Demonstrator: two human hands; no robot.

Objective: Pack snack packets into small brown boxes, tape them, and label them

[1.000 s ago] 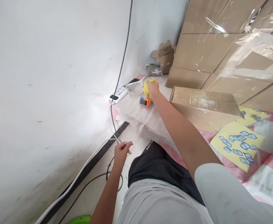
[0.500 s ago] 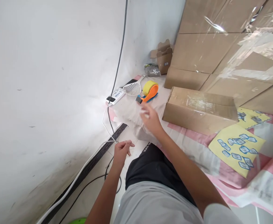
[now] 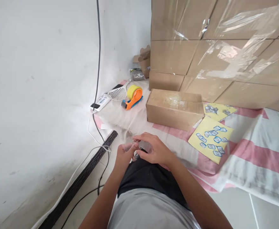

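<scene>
A tall stack of brown cardboard boxes wrapped in clear film (image 3: 216, 47) fills the back. Below it lies a pink-and-white striped cloth (image 3: 256, 156), carrying a long brown cardboard box (image 3: 174, 108), a yellow sheet of blue stickers (image 3: 211, 140) and an orange tape dispenser with a yellow roll (image 3: 132, 97). Over the lap, the left hand (image 3: 124, 156) and right hand (image 3: 153, 149) meet, fingertips pinching a small clear piece of tape (image 3: 144, 146) between them.

Whatever small clear thing my left hand (image 3: 124, 153) and right hand (image 3: 153, 149) pinched stayed mostly hidden under my fingers. The stacked cartons (image 3: 216, 47) ran off the frame's top and right edges.
</scene>
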